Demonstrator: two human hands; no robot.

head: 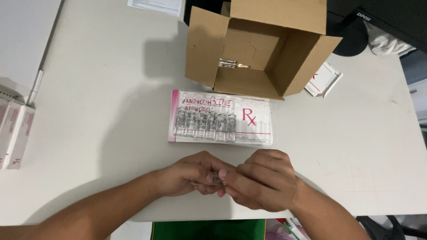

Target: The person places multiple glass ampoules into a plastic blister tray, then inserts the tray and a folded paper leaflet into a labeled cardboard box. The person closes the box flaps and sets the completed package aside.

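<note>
Spanning the whole view, a white table (111,89) bears everything else. Next in size, an open cardboard box (258,44) sits at the far middle of the table, its flaps spread outward; on its floor lie a few small ampoules (232,64), close together. Just in front of the box, touching or nearly touching its near edge, a flat white-and-pink pack (249,118) lies face up. A clear tray (205,122) rests on the left half of the pack, holding a row of upright-lying glass ampoules side by side. At the table's left edge, two white cartons (15,133) stand close against each other, only partly in view. To the right of the box, a small open white carton (324,80) lies well apart from the pack.

Both forearms enter from the bottom edge and meet at the near middle of the table, in front of the pack. The left hand (189,175) and the right hand (262,180) touch at the fingertips, fingers curled narrow. Between them they pinch a small clear vial (215,178), largely hidden by the fingers; only a short glassy stretch shows. Which hand carries more of the grip cannot be told. The vial lies just above the table's near edge, well apart from the tray.
</note>
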